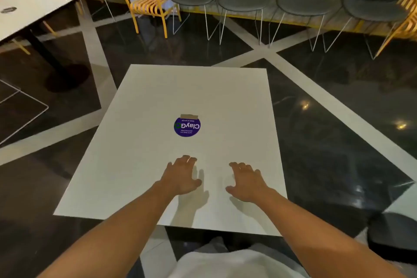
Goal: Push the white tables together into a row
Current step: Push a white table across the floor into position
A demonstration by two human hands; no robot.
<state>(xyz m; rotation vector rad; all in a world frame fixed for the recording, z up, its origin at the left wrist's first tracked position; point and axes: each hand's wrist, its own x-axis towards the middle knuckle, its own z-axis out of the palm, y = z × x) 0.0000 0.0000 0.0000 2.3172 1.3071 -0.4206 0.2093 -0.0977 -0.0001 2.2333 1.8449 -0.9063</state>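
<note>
Hands, left hand [180,175] and right hand [247,181], both open, fingers spread over white table [140,165].

left hand [180,178] | right hand [247,181] | spread over white table [140,153]

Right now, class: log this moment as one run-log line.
left hand: open, over near table | right hand: open, same | second table: apart, far left

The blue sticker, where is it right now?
The blue sticker sits mid-table on the near white table, just beyond the left hand.
</note>
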